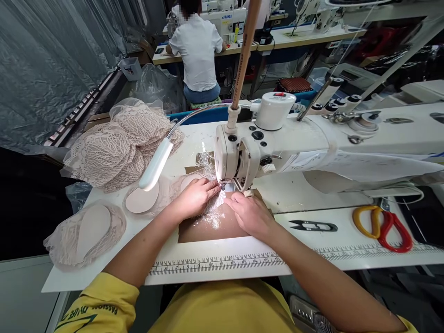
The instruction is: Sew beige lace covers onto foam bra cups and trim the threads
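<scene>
- My left hand (196,198) lies over the lace piece (184,181) at the middle of the frame, fingers together, tips beside the presser foot (223,188); whether they pinch an edge I can't tell.
- My right hand (250,210), right of centre, is curled, fingertips near the foot; I can't tell if they grip anything.
- I judge the step to be guiding lace under the foot; the next move calls for flat cloth, even steering and fingertips clear.
- The lace looks sheer, pale pinkish-beige and brightly lit, partly hidden by my hand.
- Left of centre lies a smooth beige pad (143,199) on lace; further out, upper left, a lace heap (114,145).
- The sewing machine (305,134) fills the right; below it, snips (314,226).
</scene>
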Motion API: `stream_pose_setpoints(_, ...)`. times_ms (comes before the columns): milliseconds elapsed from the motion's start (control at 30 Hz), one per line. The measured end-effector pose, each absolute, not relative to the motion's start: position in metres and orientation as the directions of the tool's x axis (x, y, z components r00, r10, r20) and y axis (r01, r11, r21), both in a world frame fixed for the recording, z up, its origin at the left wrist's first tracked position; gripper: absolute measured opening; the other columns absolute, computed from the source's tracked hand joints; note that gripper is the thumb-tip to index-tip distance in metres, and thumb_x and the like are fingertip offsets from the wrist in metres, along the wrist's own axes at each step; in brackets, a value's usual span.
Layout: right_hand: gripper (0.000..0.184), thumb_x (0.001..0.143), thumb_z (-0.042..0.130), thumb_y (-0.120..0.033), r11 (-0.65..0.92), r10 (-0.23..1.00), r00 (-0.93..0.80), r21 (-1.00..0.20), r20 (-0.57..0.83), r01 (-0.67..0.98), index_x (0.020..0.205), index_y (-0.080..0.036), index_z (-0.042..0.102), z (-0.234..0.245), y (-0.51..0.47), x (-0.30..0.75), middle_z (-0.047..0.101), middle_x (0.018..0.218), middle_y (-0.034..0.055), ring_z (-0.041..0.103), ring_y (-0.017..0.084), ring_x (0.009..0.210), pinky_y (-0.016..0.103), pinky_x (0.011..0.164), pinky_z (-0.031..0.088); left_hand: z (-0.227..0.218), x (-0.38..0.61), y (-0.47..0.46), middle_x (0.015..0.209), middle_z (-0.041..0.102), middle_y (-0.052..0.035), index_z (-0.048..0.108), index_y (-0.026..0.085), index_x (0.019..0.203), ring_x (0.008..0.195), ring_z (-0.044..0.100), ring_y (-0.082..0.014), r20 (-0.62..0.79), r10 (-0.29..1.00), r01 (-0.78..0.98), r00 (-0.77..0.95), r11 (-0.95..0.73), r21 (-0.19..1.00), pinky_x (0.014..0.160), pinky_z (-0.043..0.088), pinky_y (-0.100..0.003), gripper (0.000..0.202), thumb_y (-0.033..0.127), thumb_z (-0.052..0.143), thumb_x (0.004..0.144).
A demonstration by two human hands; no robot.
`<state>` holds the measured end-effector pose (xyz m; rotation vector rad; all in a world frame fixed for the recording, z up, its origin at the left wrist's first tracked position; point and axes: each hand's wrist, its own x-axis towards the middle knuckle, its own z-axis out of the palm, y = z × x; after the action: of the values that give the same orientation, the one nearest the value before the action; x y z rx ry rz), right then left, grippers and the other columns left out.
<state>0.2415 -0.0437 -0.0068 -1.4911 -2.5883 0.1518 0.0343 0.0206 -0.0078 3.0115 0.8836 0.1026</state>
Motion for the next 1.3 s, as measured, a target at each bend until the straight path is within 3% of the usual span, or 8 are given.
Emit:
stream_pose_setpoints(333, 0.034, 0.086, 0.045, -0.008, 0.521, 0.852, -0.503, -0.136, 0.143, 0.843, 0.111, -0.016, 0.065, -0.008, -0.042, 0.24, 0.061, 0.084, 0.0075, 0.05, 0.018, 0.073, 0.031, 0.061, 0.029, -0.012, 0.03, 0.012, 0.13, 0.057, -0.0121, 0.057, 0.017, 0.127, 0.111, 0.052, -0.0227, 0.139, 0.489, 0.471, 0.861, -0.871, 0.142, 0.089, 0.046, -0.038, 0.036, 0.016, 0.044, 0.092)
stream_pose_setpoints(500, 0.043, 0.083, 0.046, -0.007, 0.504, 0.86, -0.48, -0.14, 0.175, 0.852, 0.122, -0.017, 0.061, -0.013, -0.038, 0.239, 0.064, 0.094, 0.0084, 0.051, 0.018, 0.074, 0.031, 0.061, 0.032, -0.014, 0.027, 0.026, 0.131, 0.057, -0.0099, 0.056, 0.018, 0.128, 0.101, 0.054, -0.0224, 0.134, 0.507, 0.49, 0.851, -0.86, 0.143, 0.085, 0.045, -0.038, 0.041, 0.011, 0.047, 0.088)
stream_pose_setpoints(667, 0.045, 0.083, 0.047, -0.008, 0.51, 0.854, -0.476, -0.158, 0.212, 0.845, 0.123, -0.021, 0.061, -0.019, -0.036, 0.242, 0.064, 0.087, 0.0038, 0.048, 0.016, 0.069, 0.029, 0.06, 0.032, -0.014, 0.028, 0.034, 0.127, 0.061, -0.0087, 0.058, 0.018, 0.126, 0.097, 0.052, -0.023, 0.142, 0.528, 0.508, 0.837, -0.847, 0.156, 0.083, 0.043, -0.037, 0.04, 0.014, 0.047, 0.088)
stream_pose_setpoints(1000, 0.042, 0.085, 0.043, -0.009, 0.488, 0.863, -0.442, -0.172, 0.244, 0.856, 0.119, -0.022, 0.064, -0.023, -0.037, 0.243, 0.064, 0.086, 0.0032, 0.048, 0.015, 0.067, 0.028, 0.057, 0.031, -0.014, 0.025, 0.036, 0.121, 0.061, -0.0118, 0.057, 0.018, 0.125, 0.106, 0.051, -0.0253, 0.182, 0.552, 0.53, 0.814, -0.834, 0.156, 0.09, 0.04, -0.04, 0.039, 0.015, 0.047, 0.087)
stream_pose_setpoints(1167, 0.044, 0.082, 0.044, -0.006, 0.486, 0.866, -0.422, -0.248, 0.268, 0.838, 0.116, -0.022, 0.066, -0.023, -0.036, 0.244, 0.066, 0.087, 0.003, 0.049, 0.014, 0.064, 0.026, 0.057, 0.035, 0.0, 0.02, 0.03, 0.116, 0.061, -0.0138, 0.059, 0.014, 0.119, 0.104, 0.055, -0.0257, 0.147, 0.625, 0.613, 0.766, -0.78, 0.122, 0.089, 0.042, -0.04, 0.034, 0.021, 0.045, 0.089)
stream_pose_setpoints(1300, 0.043, 0.08, 0.042, -0.005, 0.465, 0.877, -0.379, -0.322, 0.295, 0.824, 0.109, -0.021, 0.069, -0.024, -0.035, 0.246, 0.067, 0.085, 0.0051, 0.054, 0.015, 0.067, 0.025, 0.062, 0.041, 0.014, 0.016, 0.016, 0.107, 0.062, -0.0104, 0.064, 0.017, 0.109, 0.094, 0.059, -0.0223, 0.081, 0.659, 0.635, 0.747, -0.745, 0.207, 0.08, 0.047, -0.033, 0.03, 0.031, 0.045, 0.091)
